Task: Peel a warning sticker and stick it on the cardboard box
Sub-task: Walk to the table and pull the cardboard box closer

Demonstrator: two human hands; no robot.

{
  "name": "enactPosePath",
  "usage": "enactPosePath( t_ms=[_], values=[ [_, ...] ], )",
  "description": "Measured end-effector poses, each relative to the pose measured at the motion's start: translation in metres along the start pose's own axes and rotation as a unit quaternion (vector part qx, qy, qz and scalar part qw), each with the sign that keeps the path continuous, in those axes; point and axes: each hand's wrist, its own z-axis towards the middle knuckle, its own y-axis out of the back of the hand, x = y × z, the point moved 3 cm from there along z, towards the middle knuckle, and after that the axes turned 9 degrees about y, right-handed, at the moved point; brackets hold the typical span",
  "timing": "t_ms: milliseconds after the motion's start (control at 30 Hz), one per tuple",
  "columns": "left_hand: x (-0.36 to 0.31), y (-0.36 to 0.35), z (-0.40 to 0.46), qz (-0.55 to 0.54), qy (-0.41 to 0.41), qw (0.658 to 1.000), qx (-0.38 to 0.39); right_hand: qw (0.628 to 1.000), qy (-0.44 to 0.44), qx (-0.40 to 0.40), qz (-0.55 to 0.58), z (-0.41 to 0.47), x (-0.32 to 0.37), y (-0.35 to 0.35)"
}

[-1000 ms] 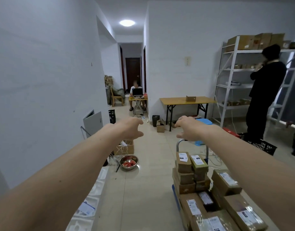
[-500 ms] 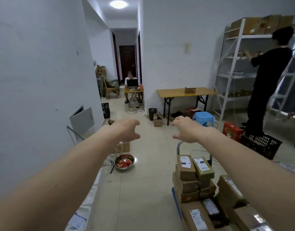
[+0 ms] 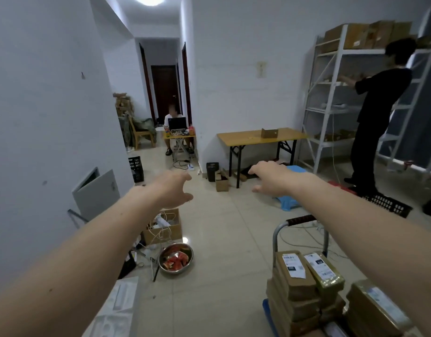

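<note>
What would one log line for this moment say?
left hand: open, empty | right hand: open, empty | sticker: not seen | boxes: untouched on cart

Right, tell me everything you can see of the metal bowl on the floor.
The metal bowl is round, shiny and steel-looking, sitting upright on the pale tiled floor left of the stacked parcels. It holds red watermelon pieces with green rind. A cardboard box of cables stands just behind it; a dark stick-like item lies at its left edge. Neither hand touches it.

Both bare arms stretched forward, left hand [image 3: 174, 189] and right hand [image 3: 274, 177] empty, fingers loosely curled
</note>
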Motion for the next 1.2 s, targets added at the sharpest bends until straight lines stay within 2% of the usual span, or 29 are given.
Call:
enactPosePath(
  t_ms=[267,733,1000,1200],
  values=[
    [0.013,-0.031,0.127,0.007,-0.029,0.999,0.012,1.000,-0.014,0.011,-0.011,0.106,-0.039,-0.029],
    [-0.036,-0.045,0.402,-0.004,-0.066,0.998,-0.003,0.998,-0.061,0.004,0.027,0.323,-0.202,-0.042],
    [-0.023,-0.081,0.550,-0.005,-0.089,0.996,-0.002,0.996,-0.062,0.032,0.050,0.462,-0.241,-0.078],
    [0.004,-0.093,0.665,-0.019,-0.117,0.993,-0.003,0.990,-0.100,0.037,0.090,0.568,-0.267,-0.101]
  ],
)
